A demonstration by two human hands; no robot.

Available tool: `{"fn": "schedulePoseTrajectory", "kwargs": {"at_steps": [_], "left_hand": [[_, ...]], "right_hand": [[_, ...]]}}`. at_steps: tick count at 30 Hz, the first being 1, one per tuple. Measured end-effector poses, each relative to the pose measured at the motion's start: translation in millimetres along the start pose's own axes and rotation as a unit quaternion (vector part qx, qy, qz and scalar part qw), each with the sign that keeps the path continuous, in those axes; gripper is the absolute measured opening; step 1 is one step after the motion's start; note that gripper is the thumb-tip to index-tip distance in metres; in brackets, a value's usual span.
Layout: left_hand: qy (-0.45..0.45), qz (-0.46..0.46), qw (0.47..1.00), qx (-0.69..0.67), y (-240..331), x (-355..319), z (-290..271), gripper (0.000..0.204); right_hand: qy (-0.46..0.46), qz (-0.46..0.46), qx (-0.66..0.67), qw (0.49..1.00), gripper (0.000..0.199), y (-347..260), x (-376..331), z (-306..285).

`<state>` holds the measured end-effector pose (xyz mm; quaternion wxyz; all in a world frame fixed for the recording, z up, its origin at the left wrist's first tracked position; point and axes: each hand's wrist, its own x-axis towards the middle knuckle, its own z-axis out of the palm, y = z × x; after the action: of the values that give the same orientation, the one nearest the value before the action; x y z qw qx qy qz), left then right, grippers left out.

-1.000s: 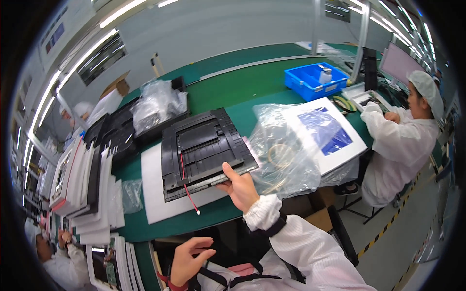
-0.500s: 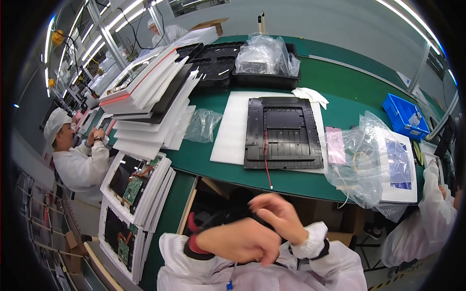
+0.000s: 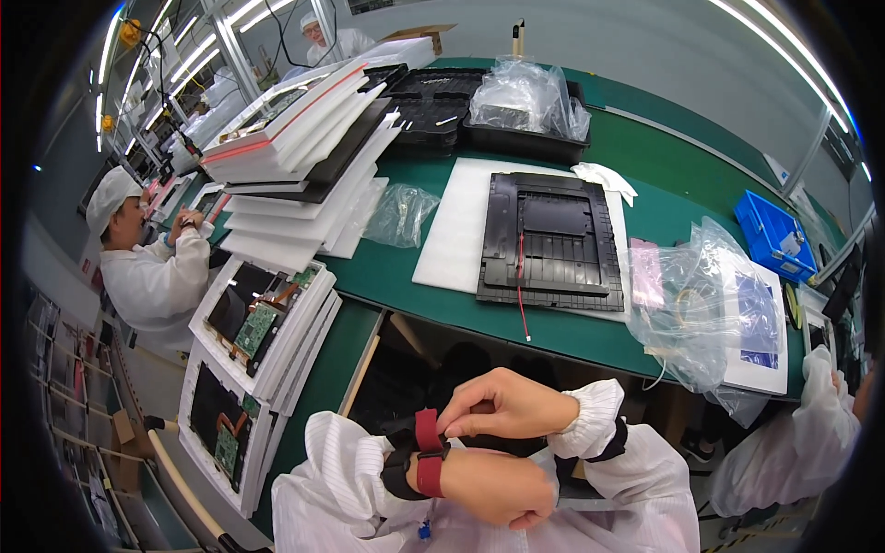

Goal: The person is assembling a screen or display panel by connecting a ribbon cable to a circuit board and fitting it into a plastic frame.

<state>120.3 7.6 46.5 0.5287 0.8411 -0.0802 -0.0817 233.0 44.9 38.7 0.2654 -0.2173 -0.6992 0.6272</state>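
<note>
Green bench (image 3: pixel 387 276) now lies untouched: right hand (image 3: pixel 502 405) has withdrawn from the panel (image 3: pixel 553 235), fingers pinching the red strap (image 3: pixel 427 452) on the fisted left hand (image 3: pixel 498 486).

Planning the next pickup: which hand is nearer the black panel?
Right. The right hand, pinching the red wrist strap, is just below the black panel; the left hand lies farther below.

Both forearms, in white sleeves, cross low in front of the body. The left hand (image 3: pixel 493 487) lies curled, knuckles up. The right hand (image 3: pixel 502 405) reaches across above it, its fingers (image 3: pixel 458 422) pinched at the left wrist.
</note>
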Motion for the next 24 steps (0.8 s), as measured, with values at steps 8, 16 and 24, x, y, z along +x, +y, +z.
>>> {"fn": "schedulePoseTrajectory", "kwargs": {"at_steps": [8,16,24], "left_hand": [[-0.046,-0.034,0.997,0.060,-4.0,3.1,14.9,0.005],[-0.051,-0.055,0.991,0.108,-43.6,-8.2,29.2,0.006],[0.023,-0.080,0.996,0.010,-70.6,-13.4,35.1,0.007]], "right_hand": [[-0.098,-0.101,-0.048,0.989,0.011,-1.3,10.7,-2.1],[-0.095,-0.179,-0.100,0.974,0.018,5.6,7.5,-5.5],[-0.039,-0.171,-0.132,0.976,0.023,9.0,1.7,1.5]]}}
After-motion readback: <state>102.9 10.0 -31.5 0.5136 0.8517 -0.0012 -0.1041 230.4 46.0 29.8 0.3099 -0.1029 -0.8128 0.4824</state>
